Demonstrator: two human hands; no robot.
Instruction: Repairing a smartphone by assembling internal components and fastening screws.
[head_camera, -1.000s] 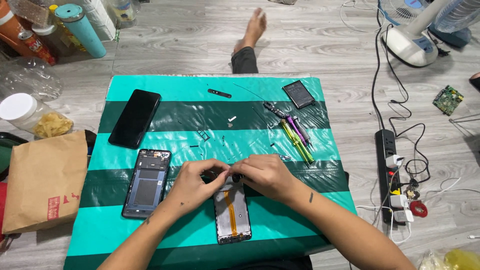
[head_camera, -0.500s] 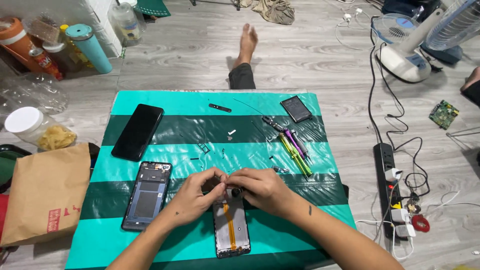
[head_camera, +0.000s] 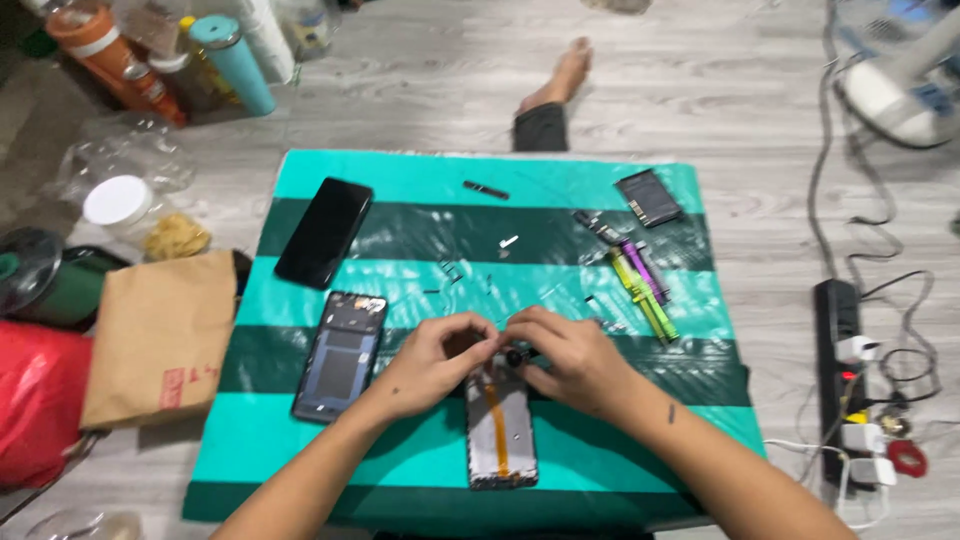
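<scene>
An opened phone body (head_camera: 500, 430) with an orange ribbon cable lies on the green striped mat (head_camera: 400, 180). My left hand (head_camera: 432, 362) and my right hand (head_camera: 568, 358) meet over its top end, fingertips pinched together on a small dark part (head_camera: 515, 356) there. A phone frame (head_camera: 341, 355) rests just left of my left hand. A black phone back panel (head_camera: 324, 232) lies farther up the mat. Small loose parts (head_camera: 508, 241) are scattered mid-mat.
Green and purple tools (head_camera: 641, 285) and a dark battery (head_camera: 649, 198) lie at the mat's right. A brown paper bag (head_camera: 155, 335), jars and bottles (head_camera: 232, 62) crowd the left. A power strip (head_camera: 840, 380) with cables runs along the right. My foot (head_camera: 560, 85) rests beyond the mat.
Both hands stay pinched at the phone's top end; the view has shifted slightly, and the fingers have closed in a little tighter around the small part.
</scene>
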